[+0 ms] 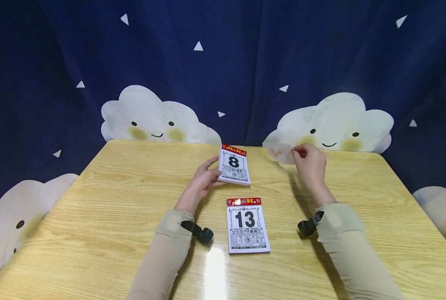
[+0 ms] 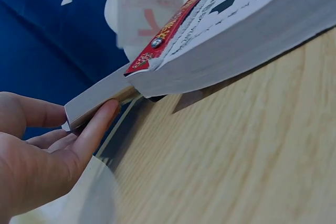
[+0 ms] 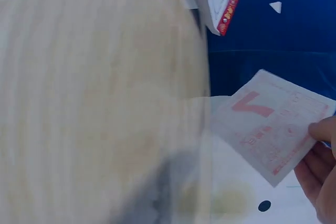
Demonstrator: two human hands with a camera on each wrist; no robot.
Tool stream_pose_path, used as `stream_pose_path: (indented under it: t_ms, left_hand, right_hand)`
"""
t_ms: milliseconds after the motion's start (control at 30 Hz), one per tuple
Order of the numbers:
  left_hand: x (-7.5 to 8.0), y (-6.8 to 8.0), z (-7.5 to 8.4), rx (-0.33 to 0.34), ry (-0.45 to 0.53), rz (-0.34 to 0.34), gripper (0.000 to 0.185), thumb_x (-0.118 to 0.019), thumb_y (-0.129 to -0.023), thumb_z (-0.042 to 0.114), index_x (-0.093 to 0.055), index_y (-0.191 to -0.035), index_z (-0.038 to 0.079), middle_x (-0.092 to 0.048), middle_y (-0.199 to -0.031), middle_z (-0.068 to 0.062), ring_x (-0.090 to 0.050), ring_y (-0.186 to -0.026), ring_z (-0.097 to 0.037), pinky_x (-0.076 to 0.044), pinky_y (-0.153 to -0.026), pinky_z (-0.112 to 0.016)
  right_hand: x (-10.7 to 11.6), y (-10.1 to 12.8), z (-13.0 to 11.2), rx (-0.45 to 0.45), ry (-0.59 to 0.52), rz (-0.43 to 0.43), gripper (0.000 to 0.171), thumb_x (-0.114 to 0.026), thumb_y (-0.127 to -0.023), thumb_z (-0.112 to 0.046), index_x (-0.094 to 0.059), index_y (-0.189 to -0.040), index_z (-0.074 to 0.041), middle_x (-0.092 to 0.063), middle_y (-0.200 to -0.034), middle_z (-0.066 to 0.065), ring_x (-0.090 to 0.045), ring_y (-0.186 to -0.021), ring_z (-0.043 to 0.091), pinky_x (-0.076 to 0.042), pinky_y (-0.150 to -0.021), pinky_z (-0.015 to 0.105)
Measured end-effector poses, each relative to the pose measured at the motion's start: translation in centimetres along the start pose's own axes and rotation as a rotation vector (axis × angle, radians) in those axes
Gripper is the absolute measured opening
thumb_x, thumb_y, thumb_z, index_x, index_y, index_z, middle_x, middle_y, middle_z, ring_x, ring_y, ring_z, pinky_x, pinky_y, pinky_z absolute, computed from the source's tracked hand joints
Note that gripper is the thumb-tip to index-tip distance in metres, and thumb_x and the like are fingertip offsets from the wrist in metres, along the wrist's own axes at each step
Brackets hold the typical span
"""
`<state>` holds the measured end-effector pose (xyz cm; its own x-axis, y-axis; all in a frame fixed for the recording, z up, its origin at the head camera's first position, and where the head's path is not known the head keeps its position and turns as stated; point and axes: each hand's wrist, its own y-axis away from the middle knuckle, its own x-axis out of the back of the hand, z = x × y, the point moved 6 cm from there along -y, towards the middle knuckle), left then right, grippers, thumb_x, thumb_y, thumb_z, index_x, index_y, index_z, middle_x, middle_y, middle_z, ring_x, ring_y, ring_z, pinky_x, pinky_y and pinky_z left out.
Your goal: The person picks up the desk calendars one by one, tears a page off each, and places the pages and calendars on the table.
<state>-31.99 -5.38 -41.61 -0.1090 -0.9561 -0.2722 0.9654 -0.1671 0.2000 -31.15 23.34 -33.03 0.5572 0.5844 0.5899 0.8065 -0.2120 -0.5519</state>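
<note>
Two tear-off calendars on table (image 1: 95,208): near pad (image 1: 247,227) shows 13, untouched. Far pad (image 1: 234,165) shows 8, left hand (image 1: 202,181) steadying its edge, fingers straight. Right hand (image 1: 310,160) pinches torn sheet (image 1: 281,152) aloft; next is probably setting it aside.

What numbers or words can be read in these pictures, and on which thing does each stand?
"8": far white tear-off calendar pad with red header, steadied by the left hand.
"13": near white tear-off calendar pad.
"7", red: thin torn-off sheet, pinched by the right hand.
Red headers and small print: too small to read.
</note>
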Motion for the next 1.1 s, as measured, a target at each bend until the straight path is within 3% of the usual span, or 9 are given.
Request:
stream_pose_path:
  t_ms: [100, 367, 600, 733, 900, 1100]
  left_hand:
    - [0.0, -0.1, -0.1, 0.013, -0.017, 0.009, 0.063, -0.042, -0.083, -0.011, -0.032, -0.140, 0.012, -0.054, -0.121, -0.025, -0.064, -0.091, -0.028, -0.053, -0.082, -0.041]
    - [0.0, -0.2, -0.3, 0.037, -0.065, 0.011, 0.063, -0.045, -0.082, -0.009, -0.034, -0.140, 0.014, -0.054, -0.122, -0.023, -0.064, -0.086, -0.024, -0.054, -0.080, -0.039]
    - [-0.3, 0.0, -0.1, 0.029, -0.140, -0.005, 0.063, -0.049, -0.082, -0.008, -0.034, -0.140, 0.011, -0.051, -0.126, -0.021, -0.060, -0.082, -0.017, -0.055, -0.074, -0.030]
    - [-0.4, 0.0, 0.1, 0.018, -0.178, 0.009, 0.061, -0.051, -0.082, -0.007, -0.035, -0.139, 0.009, -0.052, -0.122, -0.021, -0.058, -0.078, -0.015, -0.050, -0.067, -0.023]
    - [-0.3, 0.0, 0.1, 0.020, -0.201, 0.046, 0.057, -0.053, -0.081, -0.007, -0.040, -0.136, 0.006, -0.054, -0.116, -0.019, -0.057, -0.076, -0.015, -0.050, -0.067, -0.023]
    - [-0.1, -0.1, 0.3, 0.041, -0.267, 0.086, 0.052, -0.053, -0.081, -0.006, -0.044, -0.131, 0.001, -0.056, -0.110, -0.018, -0.056, -0.073, -0.013, -0.050, -0.065, -0.021]
  right_hand:
    - [-0.8, 0.4, -0.1, 0.026, 0.030, -0.075, 0.011, -0.062, -0.083, -0.010, -0.068, -0.083, -0.001, -0.067, -0.082, 0.016, -0.063, -0.074, 0.028, -0.050, -0.068, 0.041]
    - [-2.8, 1.8, -0.2, 0.065, 0.090, -0.269, 0.010, -0.060, -0.083, -0.010, -0.068, -0.082, -0.003, -0.067, -0.078, 0.012, -0.061, -0.072, 0.025, -0.048, -0.065, 0.038]
    - [-4.2, 2.8, -1.1, 0.139, 0.158, -0.435, 0.010, -0.063, -0.079, -0.010, -0.069, -0.085, -0.005, -0.068, -0.078, 0.009, -0.062, -0.074, 0.024, -0.049, -0.067, 0.039]
    - [-5.2, 3.4, -1.3, 0.148, 0.232, -0.559, 0.008, -0.066, -0.079, -0.015, -0.070, -0.083, -0.009, -0.067, -0.079, 0.005, -0.060, -0.074, 0.022, -0.048, -0.065, 0.038]
    - [-6.2, 4.0, -1.5, 0.125, 0.268, -0.658, 0.007, -0.066, -0.079, -0.018, -0.070, -0.081, -0.012, -0.065, -0.079, 0.003, -0.057, -0.071, 0.019, -0.046, -0.061, 0.035]
    - [-7.2, 4.6, -1.8, 0.153, 0.274, -0.767, 0.009, -0.068, -0.075, -0.015, -0.071, -0.082, -0.011, -0.065, -0.079, 0.002, -0.056, -0.074, 0.018, -0.047, -0.067, 0.035]
